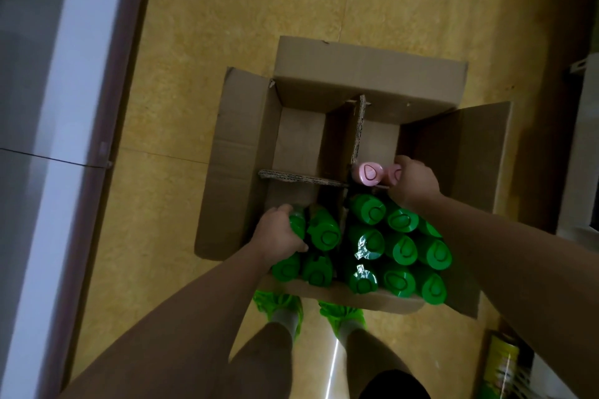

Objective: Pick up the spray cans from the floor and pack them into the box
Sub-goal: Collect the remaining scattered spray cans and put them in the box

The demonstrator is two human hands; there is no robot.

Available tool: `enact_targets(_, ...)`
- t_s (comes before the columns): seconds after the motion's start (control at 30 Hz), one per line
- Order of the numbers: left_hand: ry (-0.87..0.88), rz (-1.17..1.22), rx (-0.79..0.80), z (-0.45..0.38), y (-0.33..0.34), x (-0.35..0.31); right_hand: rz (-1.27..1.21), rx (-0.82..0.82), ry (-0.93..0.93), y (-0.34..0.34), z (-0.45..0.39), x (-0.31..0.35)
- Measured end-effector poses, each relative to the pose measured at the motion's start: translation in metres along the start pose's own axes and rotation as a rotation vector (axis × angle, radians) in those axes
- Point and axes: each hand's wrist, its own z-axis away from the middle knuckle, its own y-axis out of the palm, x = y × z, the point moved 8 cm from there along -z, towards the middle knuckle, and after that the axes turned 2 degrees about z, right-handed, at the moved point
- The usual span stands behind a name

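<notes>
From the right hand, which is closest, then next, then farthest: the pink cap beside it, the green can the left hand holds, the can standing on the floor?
From the right hand:
1. Pink cap, just left of it.
2. Green can, in the left hand, across the box.
3. Floor can, bottom right, outside the box.

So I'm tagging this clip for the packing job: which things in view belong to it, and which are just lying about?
Belongs to the job:
- cardboard box with dividers
- green-capped cans in the box
- green can in the left hand
- pink-capped can in the right hand
- second pink-capped can

Just lying about:
- yellow-green container on the floor, lower right
</notes>
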Motion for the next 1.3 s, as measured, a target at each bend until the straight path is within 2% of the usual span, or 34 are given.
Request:
enact_targets(0.13,-0.005,0.031,-0.047,0.013,-0.003,0.001,0.020,-0.042,-0.010,-0.009,0.018,0.003)
enact_targets(0.3,0.003,0.100,-0.144,0.047,-0.018,-0.001,0.132,-0.107,-0.110,-0.014,0.058,0.030)
enact_targets(0.53,-0.050,0.292,-0.358,0.109,-0.072,0.016,0.244,-0.023,-0.459,0.009,0.135,0.127)
enact_targets(0.7,-0.120,0.373,-0.537,0.171,-0.106,0.064,0.396,0.079,-0.660,0.039,0.188,0.202)
enact_targets(0.83,-0.192,0.475,-0.645,0.221,-0.113,0.133,0.515,0.127,-0.806,0.073,0.232,0.255)
enact_targets(0.93,-0.314,0.625,-0.689,0.247,-0.091,0.198,0.627,0.169,-0.922,0.114,0.265,0.279)
enact_targets(1.03,-0.443,0.781,-0.709,0.272,-0.041,0.257,0.723,0.238,-0.996,0.172,0.296,0.284)
enact_targets(1.17,-0.592,0.921,-0.687,0.307,0.053,0.324,0.893,0.266,-1.018,0.260,0.342,0.264)
enact_targets(1.3,-0.717,1.101,-0.731,0.335,0.139,0.389,0.929,0.340,-1.040,0.344,0.381,0.237)
